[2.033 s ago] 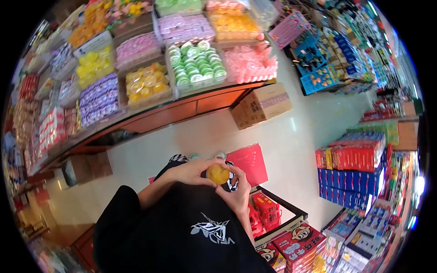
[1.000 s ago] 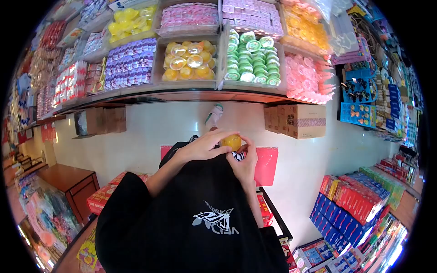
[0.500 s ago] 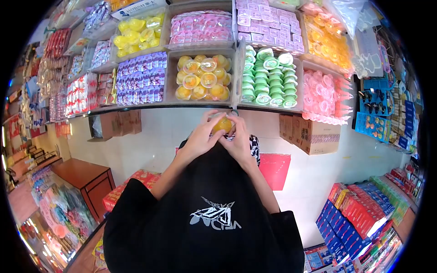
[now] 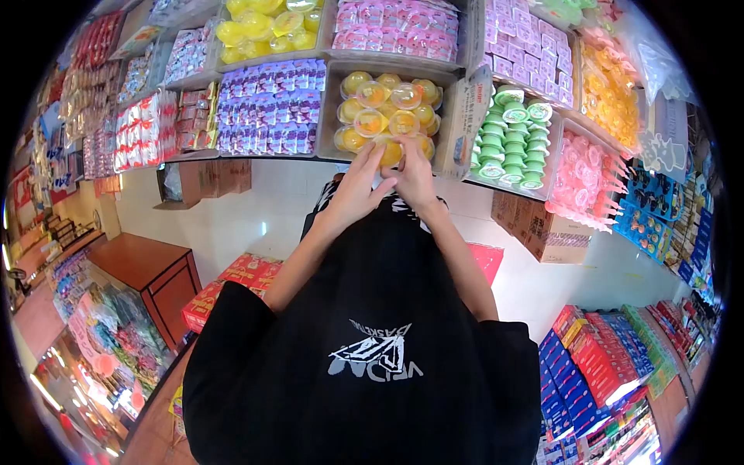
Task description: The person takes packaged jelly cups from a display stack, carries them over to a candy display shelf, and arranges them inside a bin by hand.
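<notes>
Left hand point(image 4: 355, 190) and right hand point(image 4: 415, 180) together clasp a yellow jelly cup point(image 4: 392, 155) (likely slippery); loosened grip could drop it below them.

**Two Hands Close Together, Thumbs Inward**

We have both bare forearms stretched forward, slanting toward each other and nearly meeting at the hands. Our left forearm point(image 4: 301, 262) runs up and to the right; our right forearm point(image 4: 459, 252) leans up and to the left. We keep the left wrist point(image 4: 335, 219) and right wrist point(image 4: 431, 211) fairly straight. Our left hand point(image 4: 358, 190) shows its back, fingers reaching forward and curved, closed in a light grip. Our right hand point(image 4: 415, 182) mirrors it, its fingers bent inward. Our thumbs point at each other; whether they touch we cannot tell.
</notes>
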A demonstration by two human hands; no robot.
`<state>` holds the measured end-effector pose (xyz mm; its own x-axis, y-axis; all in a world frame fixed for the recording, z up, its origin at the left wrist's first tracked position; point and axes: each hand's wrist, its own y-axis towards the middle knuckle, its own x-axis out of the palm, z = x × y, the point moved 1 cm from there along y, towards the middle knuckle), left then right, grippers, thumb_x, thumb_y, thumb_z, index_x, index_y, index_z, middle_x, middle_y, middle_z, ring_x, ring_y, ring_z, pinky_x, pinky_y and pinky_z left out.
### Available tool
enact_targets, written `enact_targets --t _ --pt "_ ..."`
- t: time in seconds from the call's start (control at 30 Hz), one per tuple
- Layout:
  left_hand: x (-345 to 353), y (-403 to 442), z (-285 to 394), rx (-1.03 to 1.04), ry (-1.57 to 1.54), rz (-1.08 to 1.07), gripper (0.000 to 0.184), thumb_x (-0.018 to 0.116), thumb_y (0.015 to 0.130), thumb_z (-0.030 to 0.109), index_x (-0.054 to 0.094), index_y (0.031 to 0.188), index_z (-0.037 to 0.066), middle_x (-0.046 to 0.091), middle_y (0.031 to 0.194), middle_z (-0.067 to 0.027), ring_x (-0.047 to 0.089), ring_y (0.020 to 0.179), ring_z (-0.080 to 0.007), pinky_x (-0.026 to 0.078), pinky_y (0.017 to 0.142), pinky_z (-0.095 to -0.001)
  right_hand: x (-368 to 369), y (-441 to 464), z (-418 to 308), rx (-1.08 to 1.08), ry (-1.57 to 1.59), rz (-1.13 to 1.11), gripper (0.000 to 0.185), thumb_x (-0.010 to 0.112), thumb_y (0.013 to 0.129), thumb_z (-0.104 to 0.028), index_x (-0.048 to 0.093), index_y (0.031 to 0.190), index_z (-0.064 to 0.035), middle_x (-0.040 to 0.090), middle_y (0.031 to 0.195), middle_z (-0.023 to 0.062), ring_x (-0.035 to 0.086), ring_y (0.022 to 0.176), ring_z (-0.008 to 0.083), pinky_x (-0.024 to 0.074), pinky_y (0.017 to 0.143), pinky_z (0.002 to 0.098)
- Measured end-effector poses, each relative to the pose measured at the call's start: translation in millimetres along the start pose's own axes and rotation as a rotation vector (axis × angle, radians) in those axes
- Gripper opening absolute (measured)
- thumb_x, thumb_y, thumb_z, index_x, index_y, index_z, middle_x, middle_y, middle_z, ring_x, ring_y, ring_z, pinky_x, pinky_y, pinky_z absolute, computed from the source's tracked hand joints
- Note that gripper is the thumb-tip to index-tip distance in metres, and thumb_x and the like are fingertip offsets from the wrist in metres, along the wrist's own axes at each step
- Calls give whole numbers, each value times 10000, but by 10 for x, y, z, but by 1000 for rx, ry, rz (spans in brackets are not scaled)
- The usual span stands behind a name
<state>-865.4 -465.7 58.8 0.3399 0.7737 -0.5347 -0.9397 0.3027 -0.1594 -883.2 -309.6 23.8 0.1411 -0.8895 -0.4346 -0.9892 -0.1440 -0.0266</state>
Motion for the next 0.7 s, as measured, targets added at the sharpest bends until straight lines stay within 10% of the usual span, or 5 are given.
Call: enact_targets --t 0.23,0.4,0.5,0.7 --pt "-63 542 -588 94 15 -67 673 689 912 363 449 1395 -39 382 1470 -338 348 1405 -453 315 1150 -466 274 591 294 79 -92 93 577 797 702 -128 536 1207 -34 589 1120 191 623 682 307 534 676 425" --pt "-150 751 -444 57 -94 -169 706 677 909 412 433 1413 -18 412 1456 -309 371 1383 -450 311 1149 -469 365 950 613 23 -196 190 508 769 711 -77 547 1167 -37 602 1105 221 622 971 427 534 789 473" --pt "38 810 -666 103 -13 -39 737 682 905 414 406 1433 -19 421 1446 -312 376 1379 -452 312 1149 -472 396 1105 652 -196 -379 288 519 804 704 -96 562 1158 -27 640 1071 161 649 730 257 542 688 376" --pt "41 920 -1011 162 -26 -38 827 700 885 449 353 1470 -22 366 1483 -331 346 1400 -467 295 1163 -485 520 1237 723 -43 -348 256 571 800 707 -92 547 1216 -35 609 1160 179 641 949 336 542 785 394"
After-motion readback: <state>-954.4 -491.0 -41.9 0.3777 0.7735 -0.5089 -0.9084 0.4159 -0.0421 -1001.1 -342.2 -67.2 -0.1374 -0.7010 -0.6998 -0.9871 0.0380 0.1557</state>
